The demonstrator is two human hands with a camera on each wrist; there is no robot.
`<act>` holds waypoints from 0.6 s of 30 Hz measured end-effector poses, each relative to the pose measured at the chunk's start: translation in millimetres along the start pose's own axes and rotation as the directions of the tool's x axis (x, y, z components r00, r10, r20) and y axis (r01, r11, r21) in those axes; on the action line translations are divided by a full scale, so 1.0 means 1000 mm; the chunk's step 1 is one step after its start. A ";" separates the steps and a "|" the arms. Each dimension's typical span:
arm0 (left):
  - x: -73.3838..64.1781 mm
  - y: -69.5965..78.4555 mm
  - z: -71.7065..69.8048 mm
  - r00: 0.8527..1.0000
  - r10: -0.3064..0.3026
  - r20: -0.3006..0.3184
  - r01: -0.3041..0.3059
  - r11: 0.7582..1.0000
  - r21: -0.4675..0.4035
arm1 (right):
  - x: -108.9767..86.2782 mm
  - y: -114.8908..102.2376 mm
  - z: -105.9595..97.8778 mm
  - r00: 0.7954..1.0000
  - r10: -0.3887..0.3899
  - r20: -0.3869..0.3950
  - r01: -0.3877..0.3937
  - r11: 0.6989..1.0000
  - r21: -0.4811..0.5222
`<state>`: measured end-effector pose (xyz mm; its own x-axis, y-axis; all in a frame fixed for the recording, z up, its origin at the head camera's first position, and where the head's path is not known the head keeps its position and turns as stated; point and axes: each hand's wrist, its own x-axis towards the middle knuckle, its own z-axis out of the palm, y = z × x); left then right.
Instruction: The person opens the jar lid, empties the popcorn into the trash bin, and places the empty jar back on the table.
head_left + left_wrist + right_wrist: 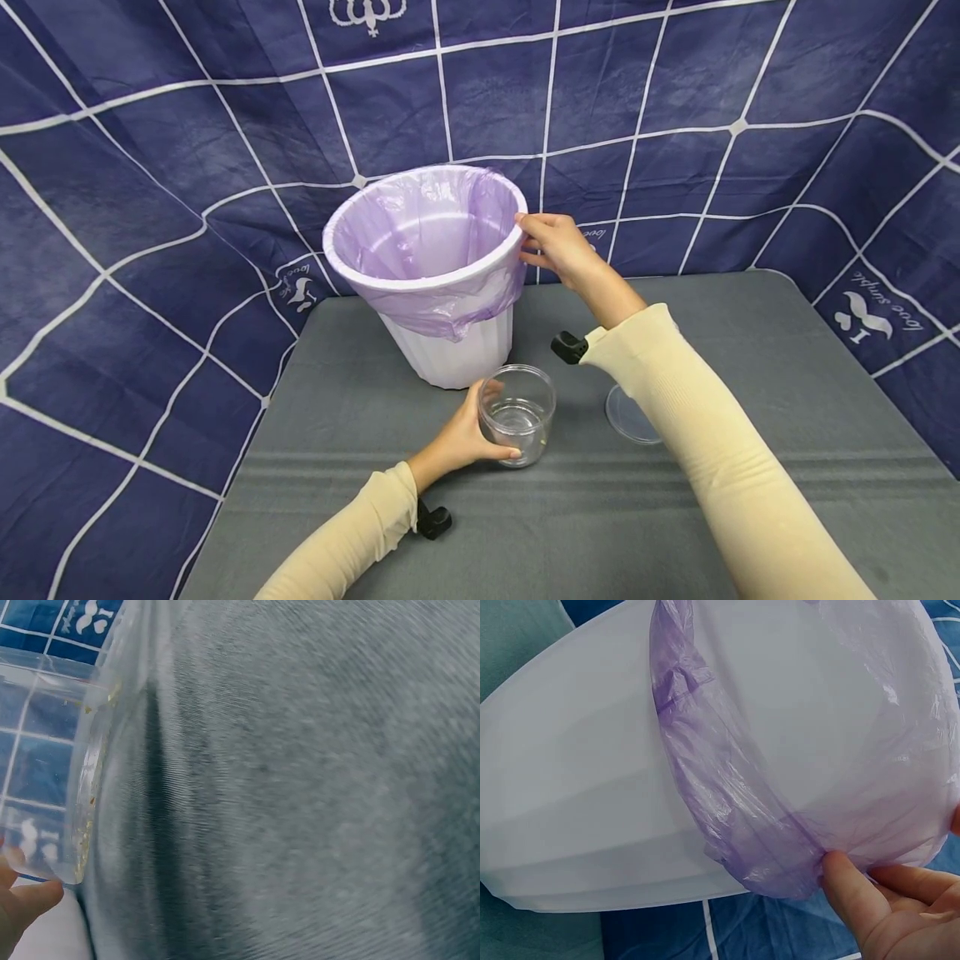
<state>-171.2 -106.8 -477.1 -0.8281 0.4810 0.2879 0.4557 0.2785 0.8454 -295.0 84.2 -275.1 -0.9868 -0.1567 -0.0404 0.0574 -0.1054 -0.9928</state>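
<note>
My left hand (468, 433) grips a clear round plastic container (517, 408) by its side, in front of the trash bin. Small yellowish bits cling near the base of the container (49, 765) in the left wrist view, where a finger and thumb (26, 904) show at its edge. The white trash bin (453, 346) stands tilted towards the left, lined with a thin purple trash bag (420, 242) folded over its rim. At the right of that rim, my right hand (558, 246) holds the bin, its thumb (847, 889) against the folded bag in the right wrist view.
A clear round lid (630, 417) lies on the grey cloth-covered table (570, 533), partly behind my right sleeve. Blue cloth with white lines (675, 92) hangs behind the table and along both sides.
</note>
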 end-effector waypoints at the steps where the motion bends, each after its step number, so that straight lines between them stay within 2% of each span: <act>1: 0.000 -0.002 0.001 1.000 0.016 -0.001 -0.016 1.000 0.011 | 0.000 0.000 0.000 1.000 0.001 0.000 -0.001 1.000 0.000; 4: -0.002 -0.006 0.002 1.000 0.029 -0.001 -0.029 0.999 0.017 | 0.000 0.000 0.000 1.000 0.004 -0.002 -0.004 1.000 -0.001; 7: -0.002 -0.009 0.003 1.000 -0.008 0.006 0.008 1.000 -0.004 | 0.000 0.000 0.000 1.000 0.001 -0.007 -0.001 1.000 0.002; 9: -0.002 -0.008 0.004 0.998 -0.053 0.016 0.053 0.998 -0.025 | 0.000 0.000 0.000 1.000 -0.003 -0.008 0.003 1.000 0.004; 12: -0.003 -0.008 0.004 0.994 -0.103 0.028 0.104 0.994 -0.013 | 0.000 0.000 0.000 1.000 -0.005 -0.005 0.005 1.000 0.001; 15: -0.003 -0.008 0.004 0.991 -0.131 0.035 0.131 0.991 0.015 | -0.001 0.000 0.000 1.000 -0.006 -0.002 0.006 1.000 -0.008; 18: -0.003 -0.009 0.003 0.990 -0.132 0.038 0.131 0.991 0.029 | -0.001 0.000 0.000 1.000 -0.014 0.001 0.014 1.000 -0.021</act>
<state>-171.7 -107.8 -486.9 -0.8683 0.4709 0.1562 0.3523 0.3635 0.8624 -293.7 84.0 -275.4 -0.9874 -0.1562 -0.0263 0.0404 -0.0875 -0.9953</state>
